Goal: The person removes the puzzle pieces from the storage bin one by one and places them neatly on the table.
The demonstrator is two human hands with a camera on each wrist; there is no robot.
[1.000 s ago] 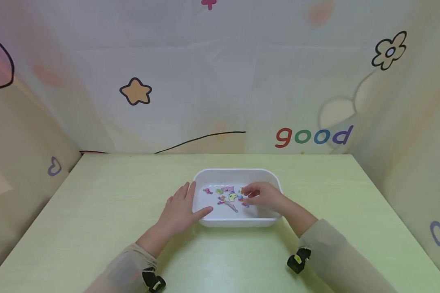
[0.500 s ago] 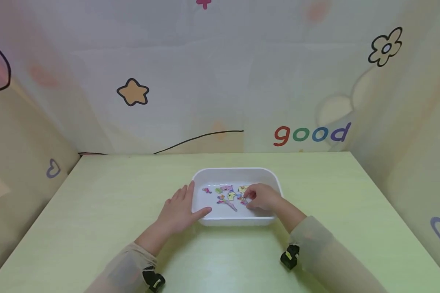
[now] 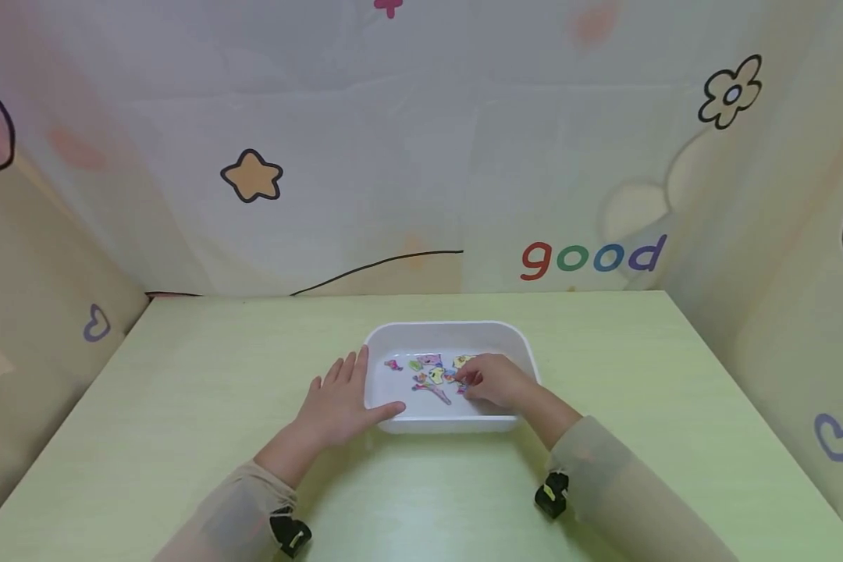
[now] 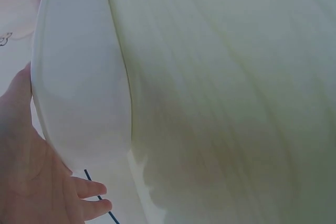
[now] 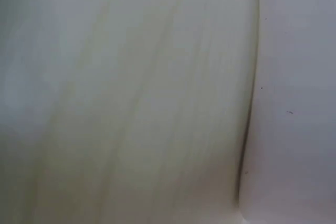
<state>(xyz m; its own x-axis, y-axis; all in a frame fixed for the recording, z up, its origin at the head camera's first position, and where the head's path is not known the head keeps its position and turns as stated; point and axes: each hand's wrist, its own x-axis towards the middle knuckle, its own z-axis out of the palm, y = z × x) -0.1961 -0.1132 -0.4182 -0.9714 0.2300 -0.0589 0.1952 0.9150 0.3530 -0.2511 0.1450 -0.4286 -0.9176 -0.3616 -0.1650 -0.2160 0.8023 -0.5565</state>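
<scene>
A white tray (image 3: 435,425) with rounded corners holds several small, flat, colourful cartoon-shaped pieces, among them a pinkish-purple one (image 3: 430,360), a pale yellow one (image 3: 437,376) and a long forked one (image 3: 437,393). My left hand (image 3: 339,402) rests at the tray's left side, fingers straight along the outer wall and thumb over the front left rim. Inside the tray, my right hand (image 3: 499,381) has bent fingers, with thumb and index fingertips right at the pieces on the right; I cannot tell whether they pinch one. The right wrist view shows the tray wall (image 5: 294,98) but no fingers.
The tray stands on a pale yellow-green table (image 3: 239,367). Behind it hangs a printed cloth backdrop (image 3: 393,172) with a star and the word "good", and cloth also closes off both sides. A small pink piece (image 3: 393,364) lies apart at the tray's left.
My right hand has shifted slightly left and lower in the tray, its fingertips now over the pieces on the right. The left hand keeps its place at the tray.
</scene>
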